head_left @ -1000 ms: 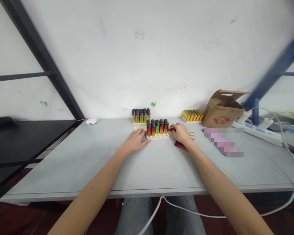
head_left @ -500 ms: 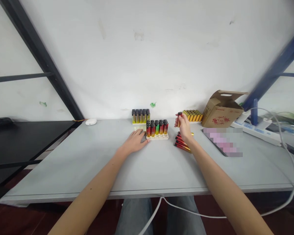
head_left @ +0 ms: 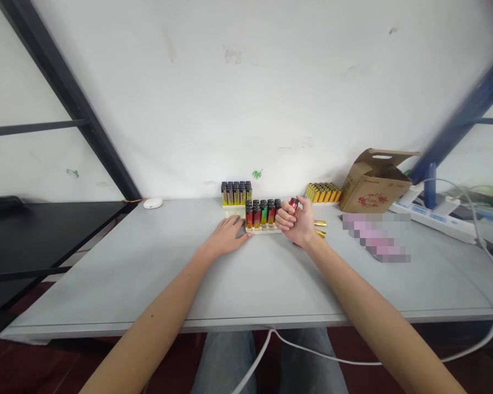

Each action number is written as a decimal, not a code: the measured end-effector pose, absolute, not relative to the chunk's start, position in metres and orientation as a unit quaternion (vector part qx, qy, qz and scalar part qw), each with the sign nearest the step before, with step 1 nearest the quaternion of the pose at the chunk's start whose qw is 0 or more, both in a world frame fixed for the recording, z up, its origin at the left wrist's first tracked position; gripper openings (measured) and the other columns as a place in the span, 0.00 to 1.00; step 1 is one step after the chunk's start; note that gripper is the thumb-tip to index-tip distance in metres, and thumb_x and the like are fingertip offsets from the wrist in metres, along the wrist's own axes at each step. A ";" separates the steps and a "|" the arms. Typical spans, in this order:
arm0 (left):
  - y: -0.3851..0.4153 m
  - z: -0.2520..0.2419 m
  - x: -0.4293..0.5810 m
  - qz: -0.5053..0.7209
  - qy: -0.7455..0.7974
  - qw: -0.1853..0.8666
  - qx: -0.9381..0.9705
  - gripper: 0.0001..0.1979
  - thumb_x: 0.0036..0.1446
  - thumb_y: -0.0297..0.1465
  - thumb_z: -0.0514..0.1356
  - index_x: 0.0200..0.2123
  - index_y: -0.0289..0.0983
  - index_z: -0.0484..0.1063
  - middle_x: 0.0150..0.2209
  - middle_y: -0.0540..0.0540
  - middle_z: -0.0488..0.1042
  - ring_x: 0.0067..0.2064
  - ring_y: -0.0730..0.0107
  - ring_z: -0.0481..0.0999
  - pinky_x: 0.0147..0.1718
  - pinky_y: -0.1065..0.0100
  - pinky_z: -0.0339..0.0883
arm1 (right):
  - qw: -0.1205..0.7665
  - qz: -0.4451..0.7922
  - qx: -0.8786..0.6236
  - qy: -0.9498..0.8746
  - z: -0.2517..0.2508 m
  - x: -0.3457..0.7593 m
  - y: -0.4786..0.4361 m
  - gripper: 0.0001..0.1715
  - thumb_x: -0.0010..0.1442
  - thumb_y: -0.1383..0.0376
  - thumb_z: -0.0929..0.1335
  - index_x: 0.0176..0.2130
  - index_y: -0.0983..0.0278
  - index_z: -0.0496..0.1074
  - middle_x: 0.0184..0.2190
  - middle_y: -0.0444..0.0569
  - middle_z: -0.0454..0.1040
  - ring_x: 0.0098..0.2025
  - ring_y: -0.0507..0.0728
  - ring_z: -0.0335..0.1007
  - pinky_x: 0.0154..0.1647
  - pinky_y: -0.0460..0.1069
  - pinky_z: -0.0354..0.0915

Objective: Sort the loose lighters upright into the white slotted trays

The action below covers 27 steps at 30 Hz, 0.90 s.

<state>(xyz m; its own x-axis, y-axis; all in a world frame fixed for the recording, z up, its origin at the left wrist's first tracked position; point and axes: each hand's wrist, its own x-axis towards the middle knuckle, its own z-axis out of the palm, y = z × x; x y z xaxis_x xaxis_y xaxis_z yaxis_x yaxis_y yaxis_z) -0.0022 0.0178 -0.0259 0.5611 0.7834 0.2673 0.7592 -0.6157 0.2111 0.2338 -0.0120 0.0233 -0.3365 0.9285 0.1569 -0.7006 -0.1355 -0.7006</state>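
Observation:
My right hand (head_left: 298, 221) is closed around a red battery-shaped cylinder (head_left: 293, 204), just over the right end of a pale rack (head_left: 265, 230). Red, green and gold cylinders (head_left: 257, 217) with black tops stand upright in that rack, and part of its front row shows bare holes. Palm down on the table, my left hand (head_left: 228, 236) lies with fingers spread, its thumb touching the rack's left front corner. Loose cylinders (head_left: 320, 223) lie beneath and beside my right hand, which mostly hides them.
Behind stands a second rack of black-topped yellow cylinders (head_left: 236, 193). At the back right are upright yellow cylinders (head_left: 324, 192), an open cardboard box (head_left: 372, 183) and a white power strip (head_left: 435, 220). A blurred flat object (head_left: 373, 238) lies right; a white case (head_left: 153, 203) lies left.
My right hand has moved left toward the front rack, carrying the cylinder, and has turned so its fingers curl round it. My left hand has stayed in place.

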 end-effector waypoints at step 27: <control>0.017 -0.025 -0.002 0.178 0.437 0.049 0.880 0.25 0.65 0.48 0.49 0.58 0.39 0.64 0.60 0.38 0.65 0.61 0.51 0.64 0.61 0.51 0.57 | 0.581 0.714 -0.148 -0.361 0.022 0.230 -0.017 0.26 0.57 0.49 0.65 0.19 0.60 0.54 0.12 0.35 0.42 0.15 0.48 0.35 0.14 0.43 0.49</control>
<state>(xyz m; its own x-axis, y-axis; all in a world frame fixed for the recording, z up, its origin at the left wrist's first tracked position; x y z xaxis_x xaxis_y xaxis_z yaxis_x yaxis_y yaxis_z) -0.0024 0.0166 -0.0250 0.5542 0.7871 0.2707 0.7522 -0.6129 0.2420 0.2301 -0.0173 0.0223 -0.2809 0.9369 0.2083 -0.7235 -0.0641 -0.6873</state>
